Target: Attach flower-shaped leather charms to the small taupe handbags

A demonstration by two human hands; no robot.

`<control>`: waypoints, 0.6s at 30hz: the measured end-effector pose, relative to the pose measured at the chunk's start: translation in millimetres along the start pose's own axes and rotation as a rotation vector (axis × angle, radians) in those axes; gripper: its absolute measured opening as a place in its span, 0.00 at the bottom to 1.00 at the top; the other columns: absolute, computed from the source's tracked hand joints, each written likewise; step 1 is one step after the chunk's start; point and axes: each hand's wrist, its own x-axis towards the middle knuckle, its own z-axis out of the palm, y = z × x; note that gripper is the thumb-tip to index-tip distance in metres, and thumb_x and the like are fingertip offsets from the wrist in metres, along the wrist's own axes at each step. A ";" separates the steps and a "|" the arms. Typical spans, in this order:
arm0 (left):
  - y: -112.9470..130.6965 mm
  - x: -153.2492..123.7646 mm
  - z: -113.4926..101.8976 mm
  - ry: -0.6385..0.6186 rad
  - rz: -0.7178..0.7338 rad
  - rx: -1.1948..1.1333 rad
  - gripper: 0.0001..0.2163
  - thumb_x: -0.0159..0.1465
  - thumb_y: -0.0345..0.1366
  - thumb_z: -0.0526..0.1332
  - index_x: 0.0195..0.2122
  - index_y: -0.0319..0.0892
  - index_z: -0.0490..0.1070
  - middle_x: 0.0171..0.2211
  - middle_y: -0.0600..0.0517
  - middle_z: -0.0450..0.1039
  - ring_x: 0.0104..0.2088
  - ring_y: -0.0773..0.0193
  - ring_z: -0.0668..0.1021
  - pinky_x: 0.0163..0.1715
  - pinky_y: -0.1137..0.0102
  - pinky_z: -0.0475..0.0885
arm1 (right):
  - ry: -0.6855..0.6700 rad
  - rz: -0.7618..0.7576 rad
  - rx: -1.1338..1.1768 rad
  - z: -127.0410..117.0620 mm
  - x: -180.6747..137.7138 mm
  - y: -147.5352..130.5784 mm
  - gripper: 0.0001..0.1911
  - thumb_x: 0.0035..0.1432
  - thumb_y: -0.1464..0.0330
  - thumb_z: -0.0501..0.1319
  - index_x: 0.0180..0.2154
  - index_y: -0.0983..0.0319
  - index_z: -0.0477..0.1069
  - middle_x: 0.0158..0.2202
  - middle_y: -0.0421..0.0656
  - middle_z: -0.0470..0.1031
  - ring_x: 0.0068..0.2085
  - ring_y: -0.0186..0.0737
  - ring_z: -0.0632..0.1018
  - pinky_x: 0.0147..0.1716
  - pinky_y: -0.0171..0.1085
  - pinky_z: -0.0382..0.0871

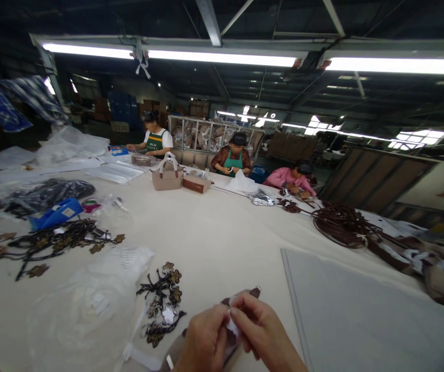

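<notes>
Near the bottom middle, my left hand [205, 336] and my right hand [263, 326] meet with fingertips pinched together. Both grip a small white piece of thin wrapping [232, 325], whether paper or foam I cannot tell. Beneath them lies a taupe and brown bag part [256, 292] with a small metal fitting at its far end; my hands hide most of it. Just left of my left hand is a pile of black braided cord charms with flower-shaped pendants [175, 294].
A clear plastic bag [90, 305] and more charms [66, 237] lie left. A grey sheet [361, 310] covers the table [222, 232] at right. Beyond stand a beige handbag [167, 178], a brown-flapped bag [196, 184] and coiled brown straps [338, 222]. Three people work at the far edge.
</notes>
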 end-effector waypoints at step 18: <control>0.7 10.7 -7.7 -0.355 0.020 -0.040 0.25 0.58 0.26 0.54 0.58 0.44 0.61 0.48 0.43 0.73 0.47 0.53 0.76 0.45 0.64 0.73 | -0.125 -0.222 -0.058 -18.7 26.1 -51.9 0.09 0.62 0.65 0.50 0.28 0.57 0.59 0.17 0.31 0.62 0.18 0.30 0.63 0.21 0.32 0.58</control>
